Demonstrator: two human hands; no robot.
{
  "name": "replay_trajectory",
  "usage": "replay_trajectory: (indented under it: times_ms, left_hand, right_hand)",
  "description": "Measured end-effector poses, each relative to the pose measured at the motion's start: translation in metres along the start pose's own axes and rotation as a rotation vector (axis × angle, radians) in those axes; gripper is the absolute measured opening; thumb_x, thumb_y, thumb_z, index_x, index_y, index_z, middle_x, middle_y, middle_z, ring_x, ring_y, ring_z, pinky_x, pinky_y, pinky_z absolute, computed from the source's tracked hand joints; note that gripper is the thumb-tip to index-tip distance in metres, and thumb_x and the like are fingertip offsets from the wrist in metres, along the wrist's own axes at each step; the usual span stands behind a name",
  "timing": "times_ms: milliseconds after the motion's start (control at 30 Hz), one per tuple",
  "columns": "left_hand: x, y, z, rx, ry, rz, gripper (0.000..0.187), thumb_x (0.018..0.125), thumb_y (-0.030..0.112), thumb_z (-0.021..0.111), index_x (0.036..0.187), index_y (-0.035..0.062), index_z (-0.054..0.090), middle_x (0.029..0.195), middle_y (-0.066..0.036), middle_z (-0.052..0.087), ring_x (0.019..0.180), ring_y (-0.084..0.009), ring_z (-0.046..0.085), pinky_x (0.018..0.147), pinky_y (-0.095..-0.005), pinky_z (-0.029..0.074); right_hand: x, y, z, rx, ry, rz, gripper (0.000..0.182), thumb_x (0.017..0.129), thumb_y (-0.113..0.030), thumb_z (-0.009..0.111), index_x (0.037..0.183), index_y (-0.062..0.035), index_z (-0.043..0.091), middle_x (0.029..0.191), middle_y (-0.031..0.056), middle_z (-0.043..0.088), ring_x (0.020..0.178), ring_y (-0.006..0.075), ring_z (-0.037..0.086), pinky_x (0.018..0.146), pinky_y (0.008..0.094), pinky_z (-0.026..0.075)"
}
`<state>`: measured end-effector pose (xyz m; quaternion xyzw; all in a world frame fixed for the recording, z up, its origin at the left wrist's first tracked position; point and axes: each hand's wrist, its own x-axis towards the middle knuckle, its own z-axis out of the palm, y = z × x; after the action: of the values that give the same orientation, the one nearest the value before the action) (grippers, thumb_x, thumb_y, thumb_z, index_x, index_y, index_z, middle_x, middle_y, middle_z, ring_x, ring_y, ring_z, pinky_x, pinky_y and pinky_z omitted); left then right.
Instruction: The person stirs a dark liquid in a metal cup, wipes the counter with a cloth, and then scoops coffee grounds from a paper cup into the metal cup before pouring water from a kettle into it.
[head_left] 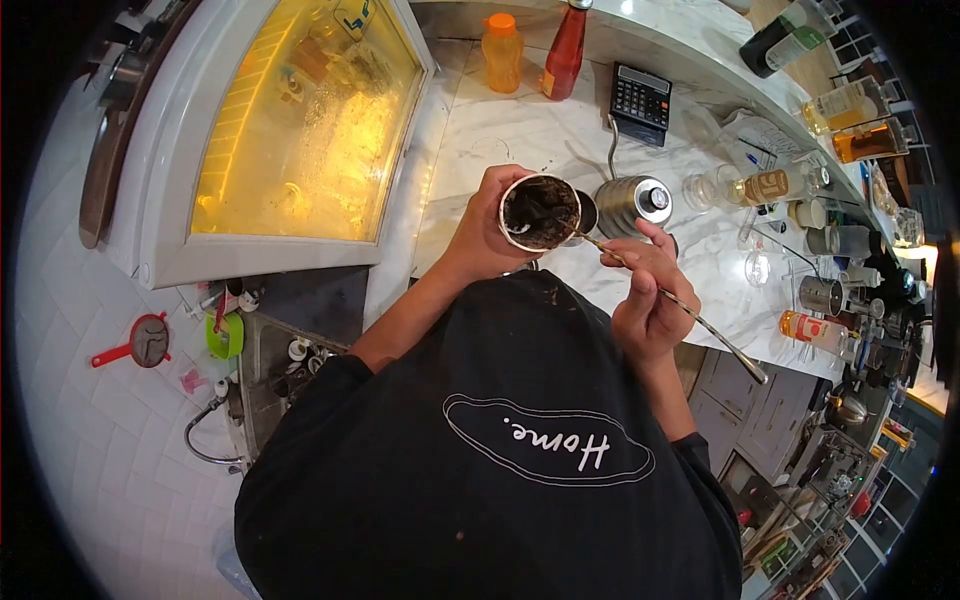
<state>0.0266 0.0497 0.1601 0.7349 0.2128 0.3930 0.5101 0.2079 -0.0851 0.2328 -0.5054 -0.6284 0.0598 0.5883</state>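
Note:
My left hand [484,228] is wrapped round a white-rimmed cup [540,212], whose open top faces the camera and shows dark brown contents. Between the fingers of my right hand [655,290] is a long twisted metal bar spoon [722,343]. One end of the spoon reaches into the cup at its right side; the other sticks out past my right hand to the lower right. A steel kettle [628,200] with a curved spout stands on the marble counter [470,140] just beyond my hands. Part of a small dark container shows between cup and kettle.
At the back stand an orange bottle [503,53], a red bottle [566,50] and a black calculator [640,100]. A lit glass-door cabinet [310,120] is on the left, above a sink [262,372]. Several bottles and glasses line the right side, including a labelled bottle [765,187].

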Motion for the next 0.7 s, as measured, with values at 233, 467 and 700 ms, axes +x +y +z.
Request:
replay_trajectory:
  times_ms: [233, 467, 700]
  left_hand:
    - [0.002, 0.001, -0.002, 0.006, 0.018, -0.005, 0.085, 0.068, 0.002, 0.096, 0.136, 0.0056, 0.044, 0.127, -0.009, 0.065, 0.118, -0.0176, 0.066, 0.102, -0.0329, 0.053]
    - [0.001, -0.002, -0.001, -0.058, 0.036, 0.039, 0.086, 0.067, 0.003, 0.096, 0.137, 0.0053, 0.045, 0.126, -0.009, 0.065, 0.117, -0.0179, 0.067, 0.101, -0.0325, 0.053]
    - [0.0, -0.004, -0.002, -0.093, 0.03, 0.034, 0.086, 0.065, 0.004, 0.097, 0.136, 0.0055, 0.047, 0.127, -0.009, 0.063, 0.117, -0.0188, 0.066, 0.102, -0.0327, 0.052]
  right_hand:
    - [0.0, -0.002, 0.004, -0.036, -0.026, -0.005, 0.023, 0.112, -0.02, 0.05, 0.104, -0.0006, 0.061, 0.083, 0.0129, 0.075, 0.087, 0.0285, 0.077, 0.104, 0.0596, 0.048]
    - [0.002, -0.006, 0.001, -0.031, -0.103, -0.002, 0.025, 0.112, -0.022, 0.05, 0.103, -0.0004, 0.06, 0.083, 0.013, 0.074, 0.087, 0.0294, 0.077, 0.105, 0.0602, 0.048]
    - [0.003, -0.009, 0.001, 0.016, -0.098, 0.022, 0.026, 0.113, -0.022, 0.049, 0.101, -0.0011, 0.061, 0.084, 0.0139, 0.074, 0.087, 0.0307, 0.077, 0.105, 0.0603, 0.048]
